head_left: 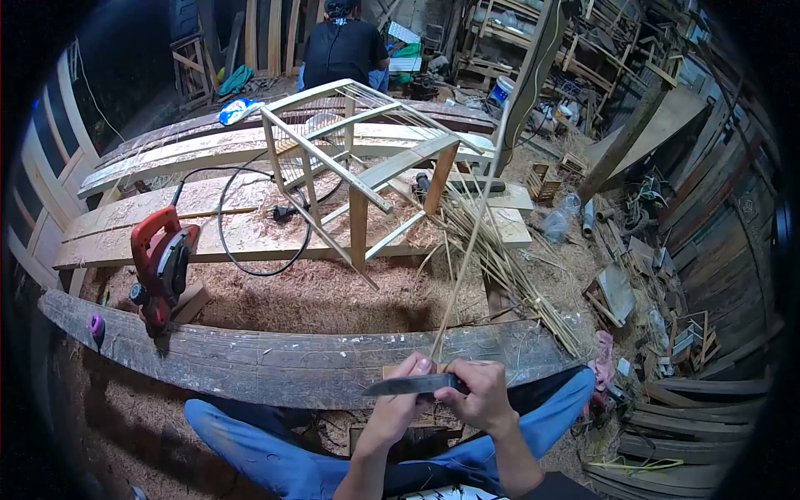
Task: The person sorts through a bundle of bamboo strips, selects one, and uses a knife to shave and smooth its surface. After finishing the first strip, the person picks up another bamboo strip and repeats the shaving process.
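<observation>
The right grip (481, 393) clasps a knife (410, 385), the left grip (403, 395) a thin strip (469, 258).

Blue trousers (275, 457), a brownish patch near the left knee; dark right sleeve (567, 487); left hand (406, 390) and right hand (481, 397) bare.

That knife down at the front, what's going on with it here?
A seated person's right hand grips the knife, its blade pointing left across a long thin strip that the left hand holds. Both hands are close together at the near edge of a worn plank. A red power planer stands to the left, a wooden frame is beyond, and another person sits further back.
</observation>
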A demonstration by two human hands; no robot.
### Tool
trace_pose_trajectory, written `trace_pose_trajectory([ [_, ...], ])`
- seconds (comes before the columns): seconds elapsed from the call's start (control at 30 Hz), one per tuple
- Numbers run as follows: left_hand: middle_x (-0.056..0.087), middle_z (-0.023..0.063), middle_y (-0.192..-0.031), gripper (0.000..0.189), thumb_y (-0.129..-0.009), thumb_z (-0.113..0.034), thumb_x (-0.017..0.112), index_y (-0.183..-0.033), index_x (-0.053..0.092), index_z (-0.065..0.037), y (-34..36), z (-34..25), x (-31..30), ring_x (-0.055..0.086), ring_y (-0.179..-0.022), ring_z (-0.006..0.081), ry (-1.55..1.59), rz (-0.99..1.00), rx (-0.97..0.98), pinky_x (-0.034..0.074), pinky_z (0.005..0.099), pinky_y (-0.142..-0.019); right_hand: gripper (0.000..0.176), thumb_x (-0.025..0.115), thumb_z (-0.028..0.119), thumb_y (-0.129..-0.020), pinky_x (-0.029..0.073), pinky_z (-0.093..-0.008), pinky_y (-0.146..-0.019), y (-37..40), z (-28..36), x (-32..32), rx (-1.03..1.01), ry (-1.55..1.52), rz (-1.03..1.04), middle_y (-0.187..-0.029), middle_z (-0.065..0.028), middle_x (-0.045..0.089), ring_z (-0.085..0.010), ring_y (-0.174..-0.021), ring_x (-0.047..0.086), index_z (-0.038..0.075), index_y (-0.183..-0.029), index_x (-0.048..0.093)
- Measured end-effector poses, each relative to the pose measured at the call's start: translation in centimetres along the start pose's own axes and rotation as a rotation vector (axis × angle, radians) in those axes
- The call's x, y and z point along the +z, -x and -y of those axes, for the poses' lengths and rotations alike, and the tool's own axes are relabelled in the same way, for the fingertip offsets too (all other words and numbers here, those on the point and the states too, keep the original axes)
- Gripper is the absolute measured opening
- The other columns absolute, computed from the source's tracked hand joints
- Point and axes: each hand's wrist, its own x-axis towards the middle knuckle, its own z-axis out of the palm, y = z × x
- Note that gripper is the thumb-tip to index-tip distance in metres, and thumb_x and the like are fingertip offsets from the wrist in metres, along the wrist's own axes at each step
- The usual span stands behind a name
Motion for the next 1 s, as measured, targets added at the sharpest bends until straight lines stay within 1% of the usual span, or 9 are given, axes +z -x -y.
trace_pose_trajectory([
  [0.23,0.04,-0.0061,-0.073,0.019,-0.11,-0.024,0.043,-0.113,0.054,-0.009,0.4,0.7,-1.4,0.032,-0.058,0.0017,0.091,0.172,0.002,0.025,0.0205,-0.05,0.061,0.066,0.061,-0.088,0.051,-0.0407,-0.058,-1.4,0.4,-0.8,0.02,0.045,0.042,-0.068,-0.0148,0.064,-0.0357,-0.065,0.068,0.0,-0.08,0.066],
  [0.3,0.04,-0.006,-0.074,0.019,-0.11,-0.022,0.043,-0.116,0.054,-0.008,0.6,0.7,-1.6,0.033,-0.059,0.0019,0.028,0.175,-0.015,0.026,0.0202,-0.051,0.049,0.071,0.053,-0.086,0.05,-0.0368,-0.057,-1.8,0.4,-0.9,-0.131,0.049,0.024,-0.066,-0.0105,0.064,-0.0305,-0.063,0.067,0.005,-0.088,0.069],
  [0.47,0.04,-0.0059,-0.077,0.02,-0.108,-0.018,0.042,-0.121,0.054,-0.007,1.1,0.2,-1.5,0.037,-0.063,0.003,0.077,0.164,-0.121,0.03,0.0201,-0.054,0.048,0.074,0.053,-0.083,0.05,-0.036,-0.058,-2.2,0.8,-1.3,-0.139,0.034,0.097,-0.067,-0.0087,0.065,-0.0285,-0.062,0.067,0.005,-0.087,0.07],
  [0.67,0.046,-0.0004,-0.078,0.022,-0.102,-0.013,0.049,-0.12,0.054,-0.002,1.1,-0.1,-2.3,0.044,-0.068,0.0083,-0.365,0.194,0.164,0.038,0.0246,-0.059,0.052,0.082,0.051,-0.074,0.049,-0.0354,-0.058,-2.8,0.7,-1.3,-0.184,-0.04,0.097,-0.073,-0.0113,0.069,-0.0307,-0.062,0.066,0.001,-0.08,0.071],
  [0.83,0.059,0.013,-0.086,0.022,-0.096,-0.008,0.058,-0.115,0.057,0.001,0.9,-0.5,-2.9,0.056,-0.074,0.0271,-0.691,0.191,0.257,0.046,0.0357,-0.069,0.049,0.088,0.047,-0.066,0.048,-0.0346,-0.057,-3.5,0.5,-1.9,-0.242,-0.068,0.11,-0.073,-0.011,0.071,-0.0291,-0.061,0.067,0.001,-0.077,0.073],
  [0.87,0.059,0.013,-0.086,0.022,-0.096,-0.008,0.058,-0.115,0.057,0.001,0.8,0.2,-3.2,0.056,-0.074,0.0271,-0.69,0.192,0.257,0.046,0.0357,-0.069,0.049,0.088,0.047,-0.065,0.048,-0.0343,-0.057,-3.5,0.2,-1.7,-0.235,-0.065,0.099,-0.071,-0.0103,0.07,-0.0288,-0.06,0.066,0.002,-0.077,0.073],
  [0.93,0.059,0.0138,-0.086,0.017,-0.098,-0.011,0.06,-0.108,0.056,0.001,0.8,1.5,-3.5,0.054,-0.074,0.0356,-0.67,0.131,0.372,0.046,0.0407,-0.071,0.049,0.089,0.046,-0.064,0.048,-0.034,-0.057,-3.6,-0.1,-1.9,-0.229,-0.062,0.087,-0.069,-0.0095,0.069,-0.0286,-0.059,0.066,0.002,-0.076,0.073],
  [0.97,0.059,0.0138,-0.086,0.017,-0.098,-0.011,0.06,-0.108,0.056,0.001,0.8,1.8,-3.4,0.054,-0.074,0.0356,-0.671,0.131,0.373,0.046,0.0407,-0.071,0.049,0.089,0.046,-0.064,0.048,-0.0341,-0.057,-3.7,-0.1,-2.2,-0.207,-0.046,0.104,-0.068,-0.009,0.068,-0.0282,-0.059,0.066,0.002,-0.076,0.073],
  [1.0,0.057,0.0111,-0.084,0.018,-0.1,-0.013,0.06,-0.11,0.056,0.001,1.0,1.9,-3.2,0.053,-0.072,0.0296,-0.607,0.112,0.311,0.045,0.0374,-0.069,0.049,0.089,0.046,-0.065,0.048,-0.0342,-0.056,-3.6,-0.2,-2.4,-0.181,-0.032,0.122,-0.067,-0.0084,0.068,-0.0278,-0.059,0.066,0.002,-0.075,0.072],
])
